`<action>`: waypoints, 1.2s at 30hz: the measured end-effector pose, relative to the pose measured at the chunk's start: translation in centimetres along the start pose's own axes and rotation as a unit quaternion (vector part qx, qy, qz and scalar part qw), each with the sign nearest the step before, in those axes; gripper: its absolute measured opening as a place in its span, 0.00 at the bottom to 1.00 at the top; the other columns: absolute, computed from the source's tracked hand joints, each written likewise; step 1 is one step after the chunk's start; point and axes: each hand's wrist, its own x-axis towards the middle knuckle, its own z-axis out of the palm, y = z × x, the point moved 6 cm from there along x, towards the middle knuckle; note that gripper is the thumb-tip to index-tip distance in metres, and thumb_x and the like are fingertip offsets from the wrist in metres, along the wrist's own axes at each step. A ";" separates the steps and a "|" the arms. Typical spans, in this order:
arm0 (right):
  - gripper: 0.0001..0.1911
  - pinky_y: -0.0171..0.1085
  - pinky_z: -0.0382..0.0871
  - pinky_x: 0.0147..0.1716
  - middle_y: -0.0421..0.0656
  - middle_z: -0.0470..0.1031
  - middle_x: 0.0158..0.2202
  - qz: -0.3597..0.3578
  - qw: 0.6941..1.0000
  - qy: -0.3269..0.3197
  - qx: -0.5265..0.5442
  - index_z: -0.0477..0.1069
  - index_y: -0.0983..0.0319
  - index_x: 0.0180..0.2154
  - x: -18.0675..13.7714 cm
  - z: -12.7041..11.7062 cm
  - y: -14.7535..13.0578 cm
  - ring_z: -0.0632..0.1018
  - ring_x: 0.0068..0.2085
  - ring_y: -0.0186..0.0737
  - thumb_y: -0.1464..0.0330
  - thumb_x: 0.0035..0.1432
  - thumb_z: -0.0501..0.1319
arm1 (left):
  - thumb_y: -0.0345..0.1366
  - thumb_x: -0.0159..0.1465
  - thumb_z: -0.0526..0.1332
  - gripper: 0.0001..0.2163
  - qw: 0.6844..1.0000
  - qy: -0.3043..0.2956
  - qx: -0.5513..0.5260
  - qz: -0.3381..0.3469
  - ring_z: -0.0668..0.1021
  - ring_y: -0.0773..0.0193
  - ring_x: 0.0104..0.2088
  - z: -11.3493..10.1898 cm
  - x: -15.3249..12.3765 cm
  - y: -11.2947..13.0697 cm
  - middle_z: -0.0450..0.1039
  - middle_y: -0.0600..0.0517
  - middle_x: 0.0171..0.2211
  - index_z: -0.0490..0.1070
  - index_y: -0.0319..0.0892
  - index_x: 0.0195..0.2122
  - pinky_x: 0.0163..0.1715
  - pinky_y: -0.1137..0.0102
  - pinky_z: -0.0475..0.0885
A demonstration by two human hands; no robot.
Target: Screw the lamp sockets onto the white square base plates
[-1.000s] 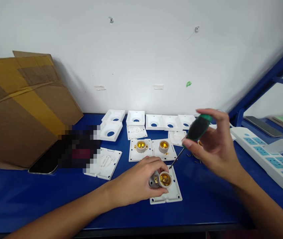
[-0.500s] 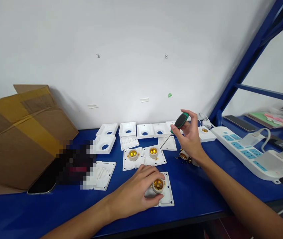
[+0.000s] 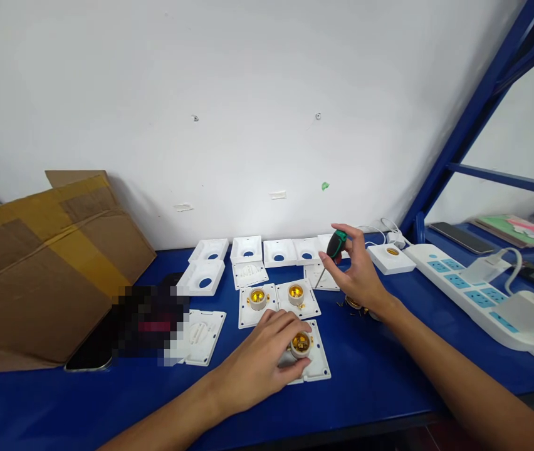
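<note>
My left hand (image 3: 274, 347) grips a round lamp socket (image 3: 300, 344) with a brass-coloured inside, set on a square white base plate (image 3: 319, 363). Its thumb and fingers curl around the socket's rim. Above the table, my right hand (image 3: 354, 266) holds a screwdriver (image 3: 337, 244) by its green and black handle, the shaft slanting down to the left. The tip hovers right of a second plate that carries a lamp socket (image 3: 296, 294). Beside that sits another plate with a lamp socket (image 3: 258, 299). More loose sockets (image 3: 354, 303) lie partly hidden beneath my right wrist.
Several white square covers (image 3: 280, 252) with round holes line the wall. Bare plates lie at the left (image 3: 208, 338) and behind. A cardboard box (image 3: 36, 275) fills the left side; a power strip (image 3: 474, 291) with plugged chargers occupies the right. One white cover with a socket (image 3: 392, 260) sits near it.
The screwdriver has turned more upright in my right hand. My left hand now holds the lamp socket flatter on its plate. The whole view has shifted slightly.
</note>
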 end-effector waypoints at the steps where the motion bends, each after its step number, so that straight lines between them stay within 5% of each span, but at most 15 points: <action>1: 0.29 0.44 0.70 0.35 0.37 0.66 0.35 0.002 1.000 0.005 -0.002 0.58 0.55 0.63 0.1 -0.2 0.1 0.71 0.33 0.41 0.67 0.64 0.65 | 0.31 0.69 0.68 0.15 1.000 0.001 -0.002 -0.001 0.75 0.51 0.56 0.0 0.0 -0.1 0.74 0.48 0.53 0.69 0.46 0.54 0.66 0.53 0.62; 6: 0.28 0.49 0.72 0.39 0.40 0.68 0.36 0.029 0.998 0.048 0.008 0.57 0.53 0.63 1.0 -1.9 1.1 0.73 0.35 0.45 0.68 0.64 0.62 | 0.30 0.68 0.68 0.18 1.000 0.019 -0.009 0.001 0.70 0.48 0.62 0.1 -0.2 -0.4 0.69 0.46 0.60 0.69 0.48 0.57 0.65 0.52 0.65; 10: 0.29 0.44 0.74 0.33 0.36 0.63 0.32 0.038 0.997 0.046 0.045 0.43 0.46 0.65 1.9 -3.3 0.5 0.73 0.31 0.43 0.70 0.68 0.50 | 0.31 0.68 0.68 0.18 1.000 0.030 -0.001 0.000 0.67 0.47 0.65 0.5 -0.3 -1.0 0.68 0.47 0.63 0.68 0.50 0.56 0.67 0.49 0.63; 13: 0.29 0.37 0.66 0.23 0.34 0.59 0.32 0.039 0.999 -0.007 0.037 0.41 0.43 0.65 2.2 -3.9 -0.7 0.64 0.23 0.37 0.70 0.69 0.47 | 0.30 0.68 0.68 0.18 0.999 0.037 0.010 0.004 0.68 0.48 0.65 0.7 -0.3 -1.1 0.69 0.49 0.61 0.68 0.50 0.56 0.67 0.51 0.64; 16: 0.21 0.35 0.63 0.24 0.34 0.62 0.31 0.036 0.991 -0.126 -0.023 0.57 0.47 0.60 1.8 -3.0 -1.5 0.65 0.24 0.35 0.65 0.68 0.56 | 0.30 0.68 0.68 0.16 0.999 0.028 0.018 -0.002 0.70 0.49 0.62 0.7 -0.3 -0.8 0.71 0.49 0.59 0.69 0.49 0.55 0.66 0.51 0.64; 19: 0.12 0.36 0.66 0.30 0.37 0.72 0.31 0.031 0.959 -0.256 -0.117 0.72 0.54 0.45 0.8 -1.1 -1.1 0.73 0.29 0.37 0.70 0.60 0.66 | 0.30 0.68 0.69 0.17 0.999 0.031 0.026 -0.009 0.71 0.49 0.61 0.5 -0.3 -0.6 0.71 0.49 0.58 0.69 0.48 0.55 0.67 0.49 0.62; 22: 0.10 0.38 0.70 0.35 0.40 0.79 0.35 0.027 0.922 -0.328 -0.206 0.74 0.57 0.40 -0.1 0.5 -0.2 0.78 0.35 0.41 0.76 0.58 0.66 | 0.31 0.68 0.69 0.17 0.999 0.037 0.031 -0.003 0.71 0.49 0.60 0.4 -0.5 -0.4 0.72 0.49 0.57 0.68 0.48 0.55 0.68 0.49 0.60; 25: 0.07 0.44 0.76 0.43 0.43 0.80 0.44 0.026 0.886 -0.367 -0.281 0.75 0.61 0.46 -0.7 1.1 0.8 0.81 0.42 0.44 0.70 0.66 0.66 | 0.31 0.68 0.69 0.16 0.999 0.036 0.034 0.000 0.72 0.50 0.59 0.3 -0.7 -0.4 0.73 0.50 0.57 0.69 0.47 0.54 0.66 0.50 0.62; 28: 0.15 0.49 0.79 0.48 0.47 0.78 0.52 0.027 0.853 -0.399 -0.337 0.74 0.63 0.54 -1.0 1.3 1.7 0.81 0.48 0.45 0.62 0.71 0.64 | 0.32 0.69 0.68 0.15 0.999 0.035 0.041 0.000 0.72 0.49 0.59 0.4 -0.6 -0.3 0.72 0.49 0.57 0.69 0.47 0.54 0.64 0.51 0.64; 36: 0.19 0.51 0.79 0.50 0.49 0.76 0.57 0.025 0.800 -0.445 -0.403 0.72 0.62 0.58 -1.8 2.0 2.7 0.81 0.52 0.48 0.62 0.70 0.65 | 0.32 0.69 0.67 0.14 0.997 0.028 0.073 0.002 0.73 0.47 0.58 0.8 -0.5 -0.5 0.73 0.47 0.57 0.69 0.45 0.55 0.63 0.48 0.68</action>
